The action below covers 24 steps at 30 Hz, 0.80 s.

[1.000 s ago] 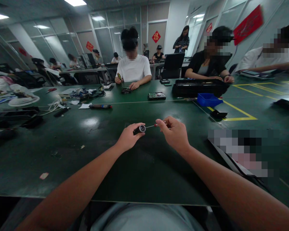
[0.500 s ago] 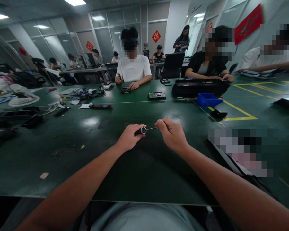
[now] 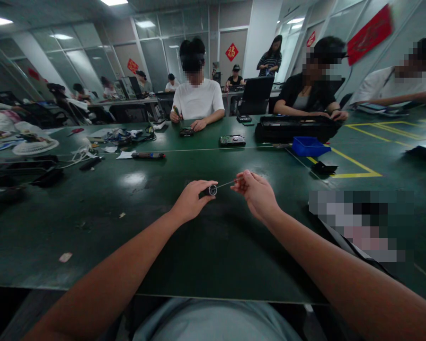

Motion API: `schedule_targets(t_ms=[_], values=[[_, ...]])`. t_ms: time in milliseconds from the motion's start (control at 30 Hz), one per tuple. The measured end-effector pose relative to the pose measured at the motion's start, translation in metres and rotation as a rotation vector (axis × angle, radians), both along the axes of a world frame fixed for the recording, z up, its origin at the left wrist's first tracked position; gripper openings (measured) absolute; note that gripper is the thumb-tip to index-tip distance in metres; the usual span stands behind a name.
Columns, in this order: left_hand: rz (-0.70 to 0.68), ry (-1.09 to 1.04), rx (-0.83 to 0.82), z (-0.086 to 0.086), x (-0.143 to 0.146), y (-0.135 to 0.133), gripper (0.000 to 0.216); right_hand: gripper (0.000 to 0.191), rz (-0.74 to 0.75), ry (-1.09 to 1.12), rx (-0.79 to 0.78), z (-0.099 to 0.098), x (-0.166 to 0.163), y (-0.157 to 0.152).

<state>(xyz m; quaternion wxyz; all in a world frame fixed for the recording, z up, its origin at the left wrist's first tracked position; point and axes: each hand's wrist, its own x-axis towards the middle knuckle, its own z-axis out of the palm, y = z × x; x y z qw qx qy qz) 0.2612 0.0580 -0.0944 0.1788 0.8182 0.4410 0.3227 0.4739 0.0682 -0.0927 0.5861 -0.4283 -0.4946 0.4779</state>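
Note:
My left hand (image 3: 190, 202) is closed round a small black cylinder (image 3: 212, 190), thumb below and fingers above. The cylinder's round, pale-rimmed end faces me; its inside is too small to make out. My right hand (image 3: 259, 193) pinches a thin screwdriver (image 3: 227, 183), most of its handle hidden by the fingers. From there the slim metal shaft slants down to the left, its tip at the cylinder's end. Whether the tip sits inside or only touches the rim, I cannot tell. Both hands are above the green table (image 3: 199, 255).
Across the table a person in white (image 3: 199, 102) works on a small dark part. Beyond my hands lie a circuit board (image 3: 232, 140), a blue bin (image 3: 309, 147), a long black casing (image 3: 294, 128) and a pen-like tool (image 3: 148, 155). A blurred-out flat item (image 3: 358, 227) lies at right.
My right hand has shifted slightly up and right, its fingers rolled into a different pinch. More of the shaft shows, and it slants more steeply. The left hand has barely moved.

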Motion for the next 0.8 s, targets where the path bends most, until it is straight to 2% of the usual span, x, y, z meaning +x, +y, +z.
schedule_targets(t_ms=[100,267,500,800], values=[[-0.024,0.05,0.032,0.001,0.0,0.0,0.039,0.031,0.018,0.026,-0.075,-0.005,0.003,0.007],[-0.005,0.075,-0.012,-0.002,0.001,0.001,0.04,0.03,-0.116,-0.048,0.055,-0.003,0.001,0.002],[0.043,0.054,-0.041,-0.003,0.0,0.0,0.042,0.028,-0.101,-0.203,0.164,0.001,-0.001,-0.006],[0.053,0.053,-0.039,-0.003,-0.002,0.0,0.042,0.025,-0.114,-0.247,0.192,0.004,-0.001,-0.008]])
